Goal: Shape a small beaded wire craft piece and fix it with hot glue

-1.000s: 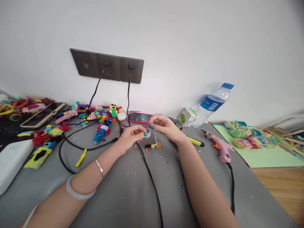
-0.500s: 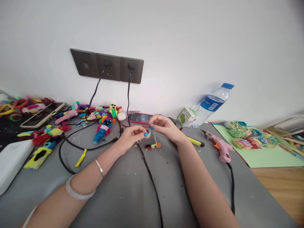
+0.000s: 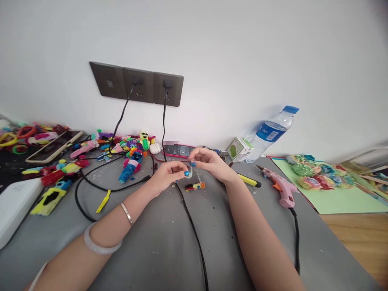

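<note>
A thin, silvery, sparkly strand (image 3: 190, 173) hangs in a loop between my fingertips; whether it is beads or tinsel I cannot tell. My left hand (image 3: 168, 176) pinches it between thumb and fingers from the left. On the other side, my right hand (image 3: 210, 165) is closed in a pinch on its upper end. Just below the strand, a small figure (image 3: 195, 186) in yellow, red, black and orange lies on the grey table (image 3: 169, 242). The fingers partly hide the strand.
Fuzzy pipe-cleaner figures (image 3: 131, 166) and black cables (image 3: 188, 214) lie to the left. Rightward are a yellow-handled tool (image 3: 248, 180), a pink glue gun (image 3: 280, 188), a small box (image 3: 239, 148), a leaning water bottle (image 3: 269, 135) and paper flowers (image 3: 318, 173) on green paper. A phone (image 3: 178, 150) stands behind my hands.
My right hand has shifted very slightly left and down, its fingertips a little nearer the left ones. The left hand is almost still, and both keep hold of the strand.
</note>
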Action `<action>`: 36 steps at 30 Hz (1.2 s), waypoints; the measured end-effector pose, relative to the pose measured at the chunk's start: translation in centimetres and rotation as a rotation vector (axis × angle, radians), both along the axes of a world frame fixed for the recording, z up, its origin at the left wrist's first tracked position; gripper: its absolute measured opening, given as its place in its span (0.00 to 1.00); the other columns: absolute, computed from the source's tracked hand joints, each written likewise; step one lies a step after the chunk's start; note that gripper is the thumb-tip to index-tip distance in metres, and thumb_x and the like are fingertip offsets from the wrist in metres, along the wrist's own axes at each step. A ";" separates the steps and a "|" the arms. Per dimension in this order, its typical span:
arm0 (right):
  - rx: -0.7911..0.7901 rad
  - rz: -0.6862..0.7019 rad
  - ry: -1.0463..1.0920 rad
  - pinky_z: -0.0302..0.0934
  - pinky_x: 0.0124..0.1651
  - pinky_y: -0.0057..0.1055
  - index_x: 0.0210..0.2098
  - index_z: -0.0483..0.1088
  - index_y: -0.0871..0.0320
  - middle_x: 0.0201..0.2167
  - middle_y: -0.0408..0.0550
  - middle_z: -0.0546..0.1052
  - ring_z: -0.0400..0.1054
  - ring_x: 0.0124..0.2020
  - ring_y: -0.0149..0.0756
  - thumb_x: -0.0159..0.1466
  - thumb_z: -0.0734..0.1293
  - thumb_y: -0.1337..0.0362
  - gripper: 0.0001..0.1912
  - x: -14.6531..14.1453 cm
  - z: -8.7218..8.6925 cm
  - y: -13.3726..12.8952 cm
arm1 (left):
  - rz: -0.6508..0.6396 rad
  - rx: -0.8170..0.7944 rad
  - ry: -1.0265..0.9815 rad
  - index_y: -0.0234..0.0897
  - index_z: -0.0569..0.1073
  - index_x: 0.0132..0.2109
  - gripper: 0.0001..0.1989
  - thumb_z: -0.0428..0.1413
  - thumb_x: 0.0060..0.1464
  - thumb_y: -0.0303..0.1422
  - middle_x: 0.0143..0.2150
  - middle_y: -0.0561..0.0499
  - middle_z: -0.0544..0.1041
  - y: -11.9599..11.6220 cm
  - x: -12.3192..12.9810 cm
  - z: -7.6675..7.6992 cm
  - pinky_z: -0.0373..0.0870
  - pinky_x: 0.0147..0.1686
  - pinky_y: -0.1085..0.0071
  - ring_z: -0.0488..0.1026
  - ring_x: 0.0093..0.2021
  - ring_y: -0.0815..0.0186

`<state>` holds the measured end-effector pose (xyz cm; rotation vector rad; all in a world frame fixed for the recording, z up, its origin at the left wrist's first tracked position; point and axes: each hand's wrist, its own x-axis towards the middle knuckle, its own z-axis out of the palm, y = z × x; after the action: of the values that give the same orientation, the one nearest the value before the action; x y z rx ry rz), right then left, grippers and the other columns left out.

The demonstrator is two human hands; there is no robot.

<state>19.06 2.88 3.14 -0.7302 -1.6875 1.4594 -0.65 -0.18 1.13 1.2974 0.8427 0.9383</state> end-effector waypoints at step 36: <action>-0.037 0.091 -0.042 0.61 0.39 0.29 0.37 0.72 0.58 0.32 0.44 0.73 0.66 0.33 0.31 0.62 0.71 0.62 0.07 -0.2 0.1 -0.2 | -0.041 -0.012 0.018 0.35 0.78 0.31 0.12 0.66 0.45 0.40 0.28 0.52 0.76 0.1 0.0 -0.1 0.59 0.28 0.74 0.65 0.27 0.70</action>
<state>18.82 2.65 3.22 -0.7169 -1.7492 1.5518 -0.60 -0.13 1.00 1.3101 0.8310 0.8895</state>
